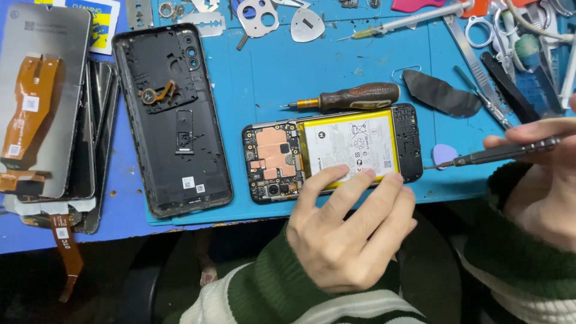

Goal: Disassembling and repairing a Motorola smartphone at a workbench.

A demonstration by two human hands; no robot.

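The left hand [348, 225] lies flat, fingers spread, steadying the opened black phone with its white battery [332, 150], while the right hand [540, 180] pinches a thin dark screwdriver [498, 153] at the phone's right edge.

Blue rubbery work mat [336, 60] on the surface: matt, scuffed. Opened black plastic phone frame [411, 141] at mat centre: matt, carrying a glossy white foil-wrapped battery [351, 144] and copper shielding [273, 150]. Left of it, black plastic back cover [174, 120]: matt. Above it, wood-grain-handled screwdriver [354, 96]: glossy.
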